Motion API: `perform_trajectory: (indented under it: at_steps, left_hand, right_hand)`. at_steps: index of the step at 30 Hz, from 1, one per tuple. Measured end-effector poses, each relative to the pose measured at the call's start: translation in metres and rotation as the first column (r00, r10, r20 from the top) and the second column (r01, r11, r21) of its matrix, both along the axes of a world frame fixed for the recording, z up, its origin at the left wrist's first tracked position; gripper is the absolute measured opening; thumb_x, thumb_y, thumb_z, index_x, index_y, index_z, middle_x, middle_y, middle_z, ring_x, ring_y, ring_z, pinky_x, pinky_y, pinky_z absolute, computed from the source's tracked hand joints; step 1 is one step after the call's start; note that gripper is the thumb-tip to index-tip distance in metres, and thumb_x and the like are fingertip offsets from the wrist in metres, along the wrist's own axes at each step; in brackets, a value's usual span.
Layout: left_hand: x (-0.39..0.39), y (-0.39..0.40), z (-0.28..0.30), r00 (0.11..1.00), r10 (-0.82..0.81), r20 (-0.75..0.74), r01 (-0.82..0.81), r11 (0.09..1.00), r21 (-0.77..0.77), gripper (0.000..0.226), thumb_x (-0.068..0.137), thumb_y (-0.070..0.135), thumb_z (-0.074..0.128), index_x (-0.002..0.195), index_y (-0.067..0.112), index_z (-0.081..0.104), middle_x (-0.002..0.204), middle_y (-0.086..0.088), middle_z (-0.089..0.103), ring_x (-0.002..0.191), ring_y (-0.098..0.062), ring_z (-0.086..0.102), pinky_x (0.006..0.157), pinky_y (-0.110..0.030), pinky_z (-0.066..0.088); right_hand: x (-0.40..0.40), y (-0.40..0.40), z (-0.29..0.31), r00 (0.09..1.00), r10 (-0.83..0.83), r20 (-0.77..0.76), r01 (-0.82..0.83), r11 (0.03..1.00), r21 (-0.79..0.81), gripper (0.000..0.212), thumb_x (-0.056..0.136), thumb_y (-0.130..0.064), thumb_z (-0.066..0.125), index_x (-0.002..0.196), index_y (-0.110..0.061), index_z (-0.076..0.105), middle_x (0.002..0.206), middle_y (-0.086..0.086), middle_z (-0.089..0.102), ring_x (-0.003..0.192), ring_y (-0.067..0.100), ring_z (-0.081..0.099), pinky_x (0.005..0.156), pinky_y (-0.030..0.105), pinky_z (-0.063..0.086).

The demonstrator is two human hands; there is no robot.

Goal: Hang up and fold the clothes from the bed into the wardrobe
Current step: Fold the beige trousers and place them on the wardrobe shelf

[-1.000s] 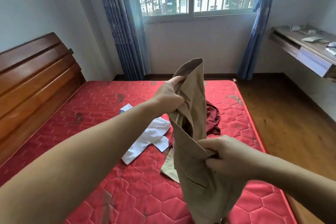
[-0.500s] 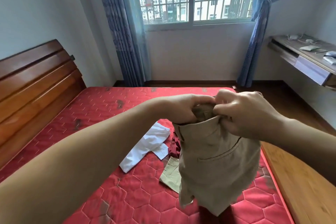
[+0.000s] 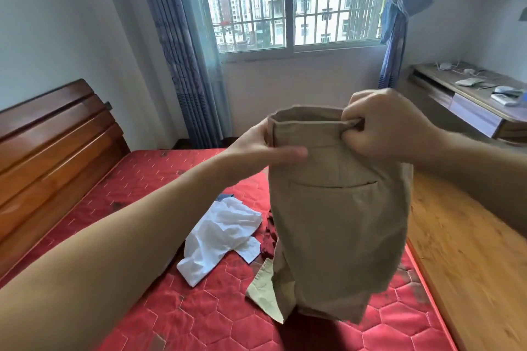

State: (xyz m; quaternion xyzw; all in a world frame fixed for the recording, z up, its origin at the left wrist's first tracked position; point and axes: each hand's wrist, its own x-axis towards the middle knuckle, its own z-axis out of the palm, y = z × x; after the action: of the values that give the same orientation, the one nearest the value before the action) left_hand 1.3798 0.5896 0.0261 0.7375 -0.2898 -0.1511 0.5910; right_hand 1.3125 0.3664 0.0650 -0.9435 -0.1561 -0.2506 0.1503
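Note:
A pair of khaki trousers [image 3: 339, 222] hangs in the air above the red mattress [image 3: 176, 319], back pocket facing me. My left hand [image 3: 265, 151] grips the left end of the waistband, thumb across the front. My right hand [image 3: 385, 125] is clenched on the right end of the waistband. One trouser leg trails down onto the mattress. A crumpled white shirt [image 3: 222, 239] lies on the mattress just left of the trousers. A dark red garment [image 3: 268, 239] shows as a sliver behind the trousers, mostly hidden. No wardrobe is in view.
A wooden headboard [image 3: 48, 151] stands along the left. Wooden floor [image 3: 467, 251] runs right of the bed. A wall desk [image 3: 470, 100] with small items sits at the right. Blue curtains [image 3: 182, 45] flank the barred window [image 3: 291, 0] ahead.
My hands, together at the top of the trousers half a second ago, have moved apart, spreading the waistband flat and raising it. One second ago the right hand held the trousers lower down.

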Motion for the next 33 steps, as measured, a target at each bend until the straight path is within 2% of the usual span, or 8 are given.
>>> perform_trajectory:
  at_steps: [4, 8, 11, 14, 17, 22, 28, 33]
  left_hand:
    - [-0.003, -0.016, 0.016, 0.94, 0.298, 0.168, -0.271, 0.948, -0.166, 0.016, 0.078, 0.002, 0.078, 0.083, 0.016, 0.073, 0.075, 0.011, 0.073, 0.072, -0.002, 0.067, 0.071, -0.025, 0.057]
    - [-0.001, -0.017, 0.048, 0.949, 0.301, 0.097, -0.264, 0.923, -0.281, 0.012, 0.083, 0.001, 0.072, 0.088, 0.012, 0.072, 0.08, 0.003, 0.075, 0.077, -0.012, 0.069, 0.076, -0.029, 0.059]
    - [-0.002, -0.013, 0.068, 0.965, 0.262, -0.001, -0.244, 0.9, -0.361, 0.013, 0.086, 0.0, 0.067, 0.095, 0.009, 0.07, 0.083, -0.002, 0.075, 0.077, -0.016, 0.071, 0.075, -0.031, 0.06]
    - [-0.006, -0.01, 0.084, 0.977, 0.203, -0.062, -0.211, 0.901, -0.378, 0.014, 0.088, 0.002, 0.064, 0.099, 0.01, 0.069, 0.089, -0.005, 0.074, 0.08, -0.018, 0.071, 0.074, -0.031, 0.06]
    - [-0.006, -0.005, 0.104, 0.977, 0.199, -0.08, -0.214, 0.896, -0.388, 0.011, 0.09, 0.006, 0.062, 0.098, 0.01, 0.069, 0.088, -0.006, 0.074, 0.077, -0.018, 0.071, 0.075, -0.033, 0.06]
    - [0.005, 0.005, 0.131, 0.97, 0.22, -0.101, -0.242, 0.861, -0.448, 0.038, 0.086, 0.042, 0.065, 0.112, 0.015, 0.068, 0.114, -0.007, 0.072, 0.104, -0.024, 0.069, 0.087, -0.039, 0.057]
    - [0.003, -0.004, 0.086, 0.944, 0.289, -0.159, -0.324, 0.898, -0.298, 0.042, 0.074, 0.029, 0.079, 0.11, 0.011, 0.066, 0.097, -0.002, 0.076, 0.092, -0.018, 0.072, 0.071, -0.027, 0.058]
    - [0.001, -0.011, 0.092, 0.941, 0.259, -0.217, -0.328, 0.853, -0.406, 0.027, 0.083, 0.014, 0.07, 0.11, 0.009, 0.068, 0.1, -0.004, 0.076, 0.089, -0.018, 0.072, 0.076, -0.03, 0.059]
  right_hand:
    - [-0.005, -0.009, 0.045, 0.996, 0.086, 0.039, -0.085, 0.996, -0.033, 0.009, 0.074, -0.021, 0.066, 0.082, -0.019, 0.063, 0.072, -0.014, 0.058, 0.068, 0.003, 0.057, 0.063, 0.018, 0.042]
    - [-0.007, -0.053, 0.048, 0.988, -0.05, -0.145, 0.087, 0.962, 0.258, 0.082, 0.056, -0.06, 0.083, 0.125, -0.031, 0.049, 0.115, -0.007, 0.061, 0.099, 0.016, 0.061, 0.083, 0.027, 0.048]
    - [-0.008, -0.064, 0.024, 0.818, 0.403, -0.41, 0.141, 0.551, 0.822, 0.114, 0.035, -0.07, 0.086, 0.136, -0.034, 0.047, 0.131, -0.008, 0.061, 0.119, 0.018, 0.059, 0.098, 0.048, 0.045]
    - [-0.007, -0.049, 0.002, 0.756, 0.58, -0.304, 0.14, 0.31, 0.94, 0.099, 0.035, -0.048, 0.095, 0.122, -0.017, 0.061, 0.115, 0.002, 0.071, 0.099, 0.016, 0.07, 0.083, 0.035, 0.057]
    - [-0.003, -0.027, 0.018, 0.874, 0.434, -0.217, 0.125, 0.232, 0.965, 0.053, 0.062, -0.023, 0.08, 0.111, -0.01, 0.066, 0.109, 0.011, 0.072, 0.091, 0.02, 0.071, 0.084, 0.037, 0.056]
    - [0.011, -0.006, 0.076, 0.982, 0.185, 0.042, -0.081, 0.205, 0.976, 0.01, 0.083, -0.021, 0.073, 0.089, -0.014, 0.071, 0.081, -0.004, 0.075, 0.075, 0.01, 0.071, 0.072, 0.027, 0.058]
    - [0.023, 0.001, 0.107, 0.991, 0.051, 0.121, -0.131, 0.381, 0.915, 0.014, 0.082, -0.026, 0.075, 0.077, -0.012, 0.073, 0.084, 0.001, 0.075, 0.082, 0.017, 0.071, 0.077, 0.035, 0.059]
    - [-0.003, -0.02, 0.115, 0.964, 0.249, 0.089, -0.147, 0.228, 0.963, 0.026, 0.084, -0.036, 0.069, 0.096, -0.012, 0.07, 0.094, -0.002, 0.076, 0.087, 0.013, 0.072, 0.076, 0.03, 0.059]
